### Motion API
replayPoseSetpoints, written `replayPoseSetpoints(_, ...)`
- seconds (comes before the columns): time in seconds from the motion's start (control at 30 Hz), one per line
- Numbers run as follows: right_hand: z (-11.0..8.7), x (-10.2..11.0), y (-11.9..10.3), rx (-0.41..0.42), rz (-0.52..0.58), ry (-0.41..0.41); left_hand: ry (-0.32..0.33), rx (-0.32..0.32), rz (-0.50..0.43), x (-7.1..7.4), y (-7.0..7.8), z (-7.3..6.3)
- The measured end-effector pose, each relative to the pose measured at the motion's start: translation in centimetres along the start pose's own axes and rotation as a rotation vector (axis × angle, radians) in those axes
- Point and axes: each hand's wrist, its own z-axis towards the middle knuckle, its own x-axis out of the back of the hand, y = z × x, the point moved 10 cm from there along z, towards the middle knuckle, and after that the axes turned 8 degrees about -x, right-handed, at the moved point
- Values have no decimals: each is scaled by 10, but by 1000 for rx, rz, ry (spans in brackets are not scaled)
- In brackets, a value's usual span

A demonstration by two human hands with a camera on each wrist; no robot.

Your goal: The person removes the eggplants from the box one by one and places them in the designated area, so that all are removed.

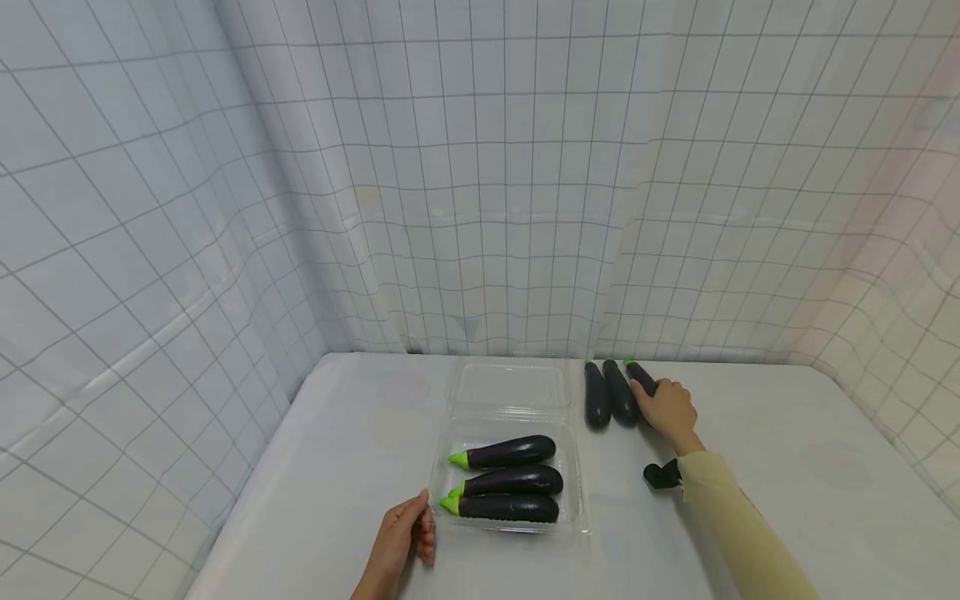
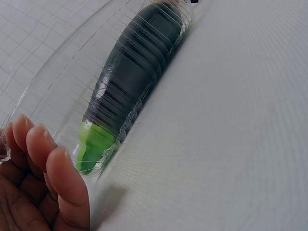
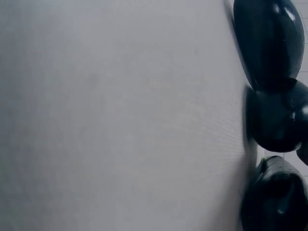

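A clear plastic clamshell box [image 1: 583,500] lies with its lid [image 1: 510,385] folded back. Three dark purple eggplants lie crosswise in it, green stems to the left; the nearest eggplant [image 1: 506,508] shows through the ribbed wall in the left wrist view. My left hand [image 1: 401,533] rests at the box's near left corner, its gently bent fingers [image 2: 67,187] along the outside of the wall. To the right of the lid, my right hand [image 1: 667,412] grips the rightmost loose eggplant [image 1: 641,377] from above, covering its near end. In the right wrist view the hand is not seen.
Two more loose eggplants, a left one [image 1: 597,396] and a middle one [image 1: 620,393], lie side by side just left of my right hand. A black wrist camera [image 1: 662,476] sits under my right forearm. White gridded curtains [image 1: 510,208] surround the white table [image 1: 337,467].
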Motion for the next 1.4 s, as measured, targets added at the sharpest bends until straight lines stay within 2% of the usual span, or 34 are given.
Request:
replayPoseSetpoints(0.43,0,0,2,9,-29,52,8,13,2,1,-1,0)
replayPoseSetpoints(0.77,-2,4,4,2,2,68,3,23,-1,0,-3,1)
replayPoseSetpoints(0.93,-3,5,2,31,27,91,7,23,11,2,-3,1)
replayPoseSetpoints(1.13,-7,14,-6,79,68,171,10,20,20,2,-2,1)
replayPoseSetpoints(1.4,-17,27,-27,155,150,291,9,7,20,2,-1,1)
